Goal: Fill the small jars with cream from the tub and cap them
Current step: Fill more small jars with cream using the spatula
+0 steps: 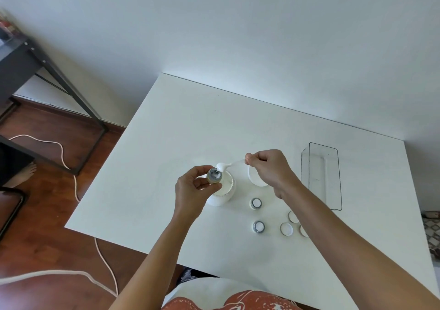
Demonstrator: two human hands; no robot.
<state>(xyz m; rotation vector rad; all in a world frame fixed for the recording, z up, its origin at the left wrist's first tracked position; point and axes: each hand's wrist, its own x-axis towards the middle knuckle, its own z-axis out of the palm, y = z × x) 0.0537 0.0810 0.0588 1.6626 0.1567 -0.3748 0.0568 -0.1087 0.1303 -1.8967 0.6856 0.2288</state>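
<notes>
My left hand [190, 187] pinches a small jar [214, 176] and holds it tilted above the open white cream tub [222, 194]. My right hand [267, 167] pinches the handle of a small white spatula [229, 165], whose tip carries a blob of cream at the jar's mouth. Two more small jars [256, 203] [258, 227] stand open on the table in front of the tub. Three white caps [286, 228] [292, 217] [303, 231] lie to their right, one partly hidden by my right arm.
The tub's white lid [256, 179] lies behind my right hand. A clear rectangular tray [321, 174] sits on the white table [190, 131] at the right. A dark desk frame [47, 71] and a white cable [62, 152] are on the wooden floor to the left.
</notes>
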